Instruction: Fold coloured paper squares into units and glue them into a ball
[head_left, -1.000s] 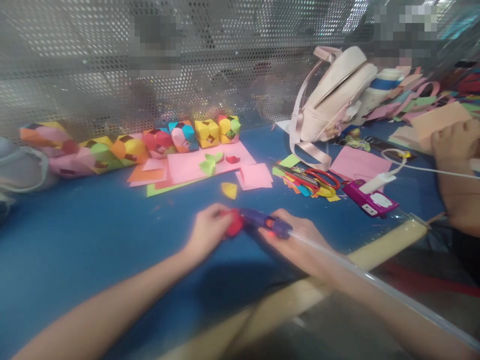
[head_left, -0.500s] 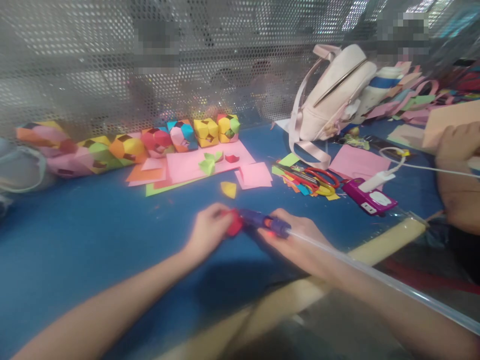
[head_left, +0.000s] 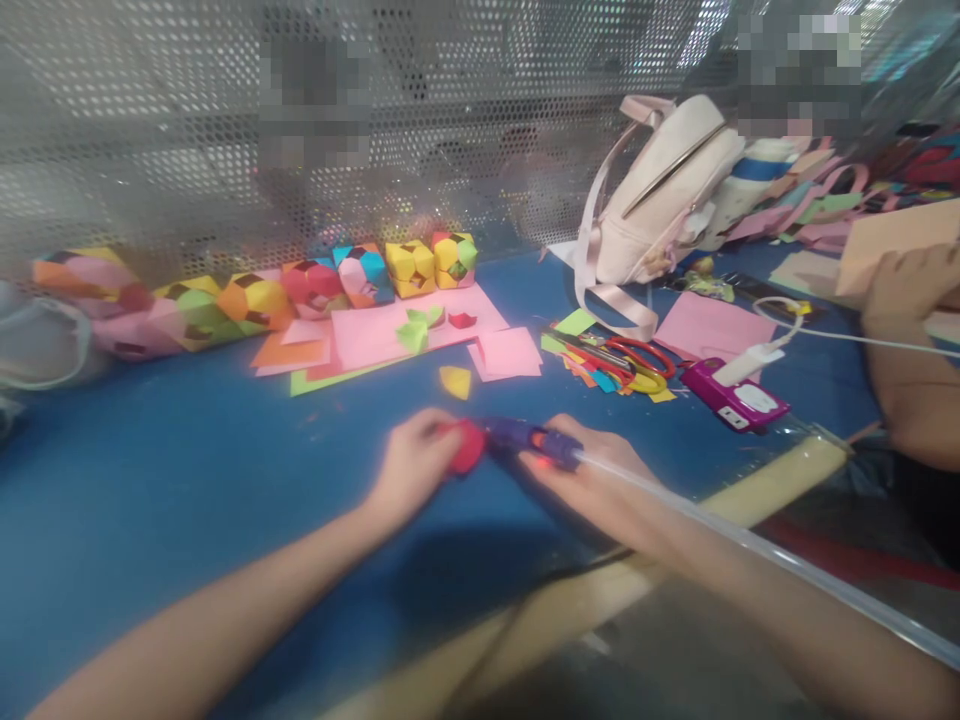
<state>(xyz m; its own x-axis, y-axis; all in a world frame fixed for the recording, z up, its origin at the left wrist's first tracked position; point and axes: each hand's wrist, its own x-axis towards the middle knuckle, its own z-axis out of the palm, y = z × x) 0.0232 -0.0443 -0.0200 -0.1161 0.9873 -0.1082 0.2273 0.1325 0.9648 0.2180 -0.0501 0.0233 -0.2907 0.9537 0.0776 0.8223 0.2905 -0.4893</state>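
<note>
Between the fingertips of my left hand (head_left: 416, 458) is a small red piece of folded paper (head_left: 468, 447). My right hand (head_left: 592, 470) is closed around a blue glue gun (head_left: 517, 436), which glows red on its side. A long clear glue stick (head_left: 720, 518) runs out of its back, over my right forearm. The nozzle points left at the red paper; blur hides whether they touch. Just beyond my hands lies a yellow folded petal (head_left: 455, 381). Farther back, a green folded piece (head_left: 417, 328) and a small red petal (head_left: 462, 320) rest on pink paper (head_left: 367, 330).
A row of colourful folded paper balls (head_left: 255, 300) lines the mesh panel. Scissors (head_left: 637, 355) lie on paper scraps, beside a purple power adapter (head_left: 736, 395) with a white plug. A pale backpack (head_left: 667, 190) and a bottle (head_left: 754, 185) stand behind. Another person's arm (head_left: 911, 350) is at right.
The red paper has turned a little in my left fingers and shows a rounder side. A slightly wider gap shows between it and the nozzle. The whole view has shifted slightly.
</note>
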